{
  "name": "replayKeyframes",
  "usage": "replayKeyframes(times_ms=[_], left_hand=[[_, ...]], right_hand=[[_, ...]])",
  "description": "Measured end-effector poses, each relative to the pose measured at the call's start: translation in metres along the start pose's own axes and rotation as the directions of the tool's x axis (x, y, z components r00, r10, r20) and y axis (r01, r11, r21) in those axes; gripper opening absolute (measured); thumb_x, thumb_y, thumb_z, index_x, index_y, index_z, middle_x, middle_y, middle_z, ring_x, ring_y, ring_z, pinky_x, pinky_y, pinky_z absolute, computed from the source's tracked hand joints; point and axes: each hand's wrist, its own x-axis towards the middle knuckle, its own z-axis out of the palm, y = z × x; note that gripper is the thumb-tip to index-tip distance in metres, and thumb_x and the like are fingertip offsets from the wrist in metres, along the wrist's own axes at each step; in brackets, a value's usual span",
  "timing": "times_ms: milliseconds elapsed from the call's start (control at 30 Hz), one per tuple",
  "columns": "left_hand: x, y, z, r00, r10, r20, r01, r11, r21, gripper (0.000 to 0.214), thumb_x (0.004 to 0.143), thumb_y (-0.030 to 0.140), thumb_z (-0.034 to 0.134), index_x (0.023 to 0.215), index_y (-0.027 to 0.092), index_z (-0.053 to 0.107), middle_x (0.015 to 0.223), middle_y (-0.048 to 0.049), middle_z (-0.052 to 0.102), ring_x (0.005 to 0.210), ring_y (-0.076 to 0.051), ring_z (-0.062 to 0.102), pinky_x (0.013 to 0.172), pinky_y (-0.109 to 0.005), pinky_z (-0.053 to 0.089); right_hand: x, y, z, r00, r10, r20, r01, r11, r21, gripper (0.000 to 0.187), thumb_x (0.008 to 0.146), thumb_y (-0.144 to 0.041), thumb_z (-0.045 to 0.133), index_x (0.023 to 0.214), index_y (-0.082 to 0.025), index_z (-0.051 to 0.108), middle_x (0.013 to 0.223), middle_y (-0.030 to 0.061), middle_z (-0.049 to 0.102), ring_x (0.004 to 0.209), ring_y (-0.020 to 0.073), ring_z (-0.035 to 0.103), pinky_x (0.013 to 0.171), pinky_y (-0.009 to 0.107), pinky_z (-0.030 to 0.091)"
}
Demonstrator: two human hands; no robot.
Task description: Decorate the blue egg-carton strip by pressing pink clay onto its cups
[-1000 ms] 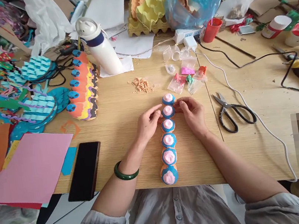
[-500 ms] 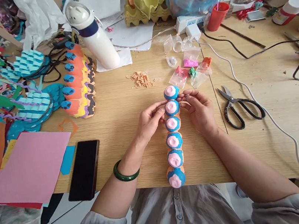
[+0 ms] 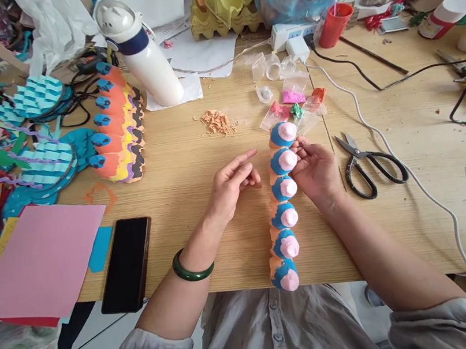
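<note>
A painted egg-carton strip point(image 3: 284, 207) with several blue cups capped in pink lies along the wooden table point(image 3: 196, 162), tipped onto its side so the caps face right. My right hand point(image 3: 315, 171) grips its upper part from the right, near the second cup. My left hand point(image 3: 234, 183) hovers just left of the strip, fingers loosely apart, holding nothing. A green bangle point(image 3: 192, 269) circles my left wrist.
Black scissors point(image 3: 367, 166) lie right of my right hand beside a white cable point(image 3: 385, 140). Small plastic bags point(image 3: 292, 104) and orange shavings point(image 3: 216, 121) sit beyond the strip. A black phone point(image 3: 126, 266), pink paper point(image 3: 40, 261), another painted carton strip point(image 3: 121, 127) and a white bottle point(image 3: 138, 48) occupy the left.
My left hand has let go of the strip and drawn slightly left. My right hand has tilted the strip onto its side and shifted its far end right.
</note>
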Motion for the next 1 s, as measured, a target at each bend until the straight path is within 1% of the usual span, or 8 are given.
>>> replayKeyframes(times_ms=[200,333,467,533,600,767,900,1000], left_hand=[[-0.003,0.006,0.003,0.987,-0.135,0.085,0.144,0.984,-0.106,0.044,0.079,0.039,0.080,0.117,0.017,0.076,0.055,0.0082,0.037,0.047,-0.004,0.026,0.041,-0.016,0.025],[-0.006,0.008,0.005,0.974,-0.156,0.162,0.186,0.965,-0.186,0.041,0.077,0.042,0.081,0.107,0.014,0.078,0.058,0.0086,0.027,0.052,-0.004,0.028,0.046,-0.014,0.033],[-0.007,0.006,0.009,0.976,-0.196,0.098,0.209,0.967,-0.143,0.047,0.071,0.037,0.087,0.112,0.017,0.075,0.061,0.0084,0.039,0.049,-0.003,0.027,0.042,-0.014,0.030],[-0.007,0.005,0.011,0.984,-0.171,0.059,0.177,0.976,-0.129,0.045,0.074,0.045,0.084,0.109,0.017,0.075,0.073,0.0051,0.053,0.049,-0.002,0.029,0.043,-0.016,0.036],[-0.007,0.003,0.011,0.986,-0.153,0.064,0.161,0.977,-0.138,0.043,0.076,0.051,0.082,0.100,0.016,0.075,0.081,0.0029,0.059,0.050,-0.001,0.032,0.047,-0.017,0.043],[-0.004,0.004,0.007,0.961,-0.239,0.139,0.266,0.936,-0.230,0.038,0.072,0.044,0.087,0.074,0.014,0.063,0.062,0.0065,0.046,0.049,-0.002,0.035,0.044,-0.015,0.039],[-0.002,0.008,0.006,0.958,-0.280,0.065,0.284,0.880,-0.381,0.040,0.072,0.034,0.087,0.064,0.015,0.053,0.054,0.0079,0.038,0.045,-0.002,0.035,0.039,-0.014,0.030],[0.000,0.012,0.006,0.948,-0.318,0.000,0.281,0.840,-0.464,0.036,0.076,0.028,0.081,0.062,0.015,0.050,0.051,0.0076,0.038,0.042,-0.002,0.034,0.038,-0.014,0.027]], right_hand=[[0.001,-0.001,-0.004,0.997,0.053,0.061,-0.055,0.998,0.035,0.009,0.078,-0.021,0.064,0.087,-0.023,0.064,0.079,-0.0003,0.065,0.075,0.0146,0.064,0.081,0.028,0.061],[-0.004,-0.003,0.004,0.997,0.074,0.006,-0.074,0.995,0.061,0.010,0.079,-0.017,0.059,0.084,-0.024,0.066,0.077,0.0005,0.066,0.075,0.0157,0.064,0.078,0.028,0.061],[-0.008,-0.004,0.012,0.995,0.101,-0.004,-0.099,0.986,0.133,0.013,0.077,-0.014,0.057,0.081,-0.021,0.067,0.073,0.0007,0.065,0.070,0.0125,0.062,0.071,0.021,0.060],[-0.010,-0.003,0.015,0.995,0.095,0.024,-0.097,0.987,0.125,0.009,0.077,-0.015,0.059,0.080,-0.018,0.067,0.073,0.0007,0.065,0.068,0.0103,0.062,0.070,0.018,0.058],[-0.012,-0.001,0.017,0.994,0.084,0.075,-0.089,0.994,0.069,0.007,0.077,-0.018,0.063,0.080,-0.017,0.068,0.075,0.0008,0.065,0.069,0.0092,0.063,0.070,0.016,0.057],[-0.017,0.000,0.017,0.990,0.019,0.139,0.003,0.988,-0.155,0.009,0.078,-0.025,0.073,0.086,-0.021,0.073,0.088,0.0007,0.071,0.079,0.0107,0.067,0.072,0.020,0.059],[-0.019,-0.005,0.015,0.984,-0.120,0.130,0.149,0.959,-0.241,0.012,0.078,-0.029,0.079,0.088,-0.023,0.076,0.100,0.0005,0.072,0.082,0.0114,0.065,0.071,0.024,0.061],[-0.021,-0.007,0.017,0.973,-0.130,0.192,0.177,0.952,-0.250,0.017,0.077,-0.032,0.082,0.091,-0.024,0.076,0.087,-0.0014,0.069,0.071,0.0101,0.061,0.064,0.025,0.060]])
